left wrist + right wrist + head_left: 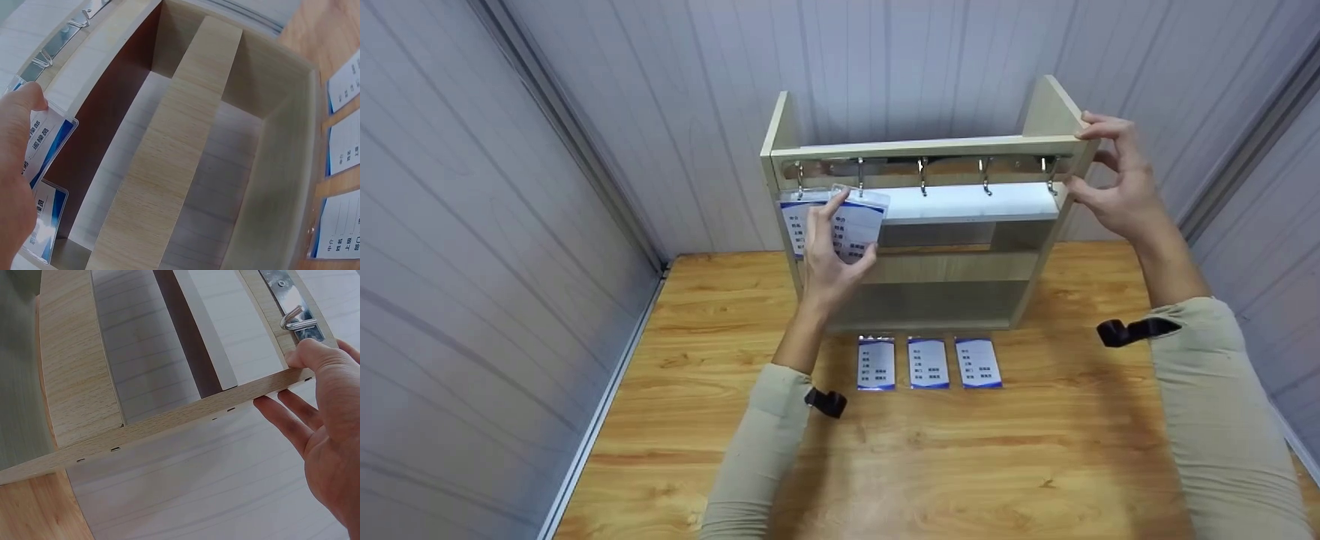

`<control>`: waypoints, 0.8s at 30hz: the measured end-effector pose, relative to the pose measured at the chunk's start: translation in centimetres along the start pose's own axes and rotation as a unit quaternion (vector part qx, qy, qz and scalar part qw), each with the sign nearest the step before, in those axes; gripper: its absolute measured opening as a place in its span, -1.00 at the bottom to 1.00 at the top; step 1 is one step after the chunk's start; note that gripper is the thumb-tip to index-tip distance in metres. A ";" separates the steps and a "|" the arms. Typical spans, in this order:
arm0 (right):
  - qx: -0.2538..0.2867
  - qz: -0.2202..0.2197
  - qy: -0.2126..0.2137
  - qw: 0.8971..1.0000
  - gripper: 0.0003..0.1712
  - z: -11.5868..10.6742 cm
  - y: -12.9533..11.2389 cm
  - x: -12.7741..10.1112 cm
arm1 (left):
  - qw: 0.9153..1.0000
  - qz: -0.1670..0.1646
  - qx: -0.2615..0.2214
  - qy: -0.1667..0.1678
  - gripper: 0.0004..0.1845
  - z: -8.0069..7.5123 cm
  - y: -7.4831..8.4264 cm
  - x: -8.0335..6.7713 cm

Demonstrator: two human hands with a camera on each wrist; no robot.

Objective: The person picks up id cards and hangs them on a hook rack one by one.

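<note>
My left hand [829, 262] pinches a clear-sleeved ID badge [864, 217] with blue corners and printed text, its top right at the second hook [861, 176] of a metal hook rail. Another ID badge [793, 225] hangs under the leftmost hook [800, 180], partly hidden behind the hand. In the left wrist view, the thumb lies over the held badge [52, 138], and the hanging badge [48, 216] shows below it. My right hand [1125, 184] grips the right side panel [169, 421] of a small wooden shelf [952, 268], thumb in front and fingers behind.
Three more ID badges, left [876, 364], middle [928, 364] and right [979, 364], lie in a row on the wood-grain surface [945, 465] before the shelf. Three bare hooks hang to the right along the rail. Pale panel walls [870, 60] stand behind and at both sides.
</note>
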State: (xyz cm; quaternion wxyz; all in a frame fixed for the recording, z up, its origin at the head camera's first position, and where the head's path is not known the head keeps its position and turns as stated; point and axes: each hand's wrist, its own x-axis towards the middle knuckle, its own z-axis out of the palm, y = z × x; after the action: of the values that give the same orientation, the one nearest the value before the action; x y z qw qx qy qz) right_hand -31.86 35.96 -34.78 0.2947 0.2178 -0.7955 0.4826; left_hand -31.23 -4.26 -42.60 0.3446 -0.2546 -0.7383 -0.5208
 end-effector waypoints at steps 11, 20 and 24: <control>0.004 0.007 0.003 1.000 -0.32 0.0 -0.1 0.0 | 0.999 0.009 0.038 0.023 -0.14 0.6 -0.2 -0.3; 0.007 0.011 0.010 1.000 -0.32 0.1 -0.2 0.0 | 0.996 -0.004 0.080 0.029 -0.17 1.4 0.1 -0.7; 0.000 0.003 0.007 1.000 -0.34 -0.2 0.0 0.0 | 0.995 -0.003 0.097 0.025 -0.18 1.6 0.3 -0.7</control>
State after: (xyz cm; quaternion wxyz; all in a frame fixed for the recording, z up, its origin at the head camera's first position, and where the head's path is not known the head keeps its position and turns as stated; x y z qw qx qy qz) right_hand -31.79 36.16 -34.64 0.2990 0.2117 -0.7941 0.4851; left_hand -30.99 -2.68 -43.32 0.3849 -0.2045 -0.7771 -0.4540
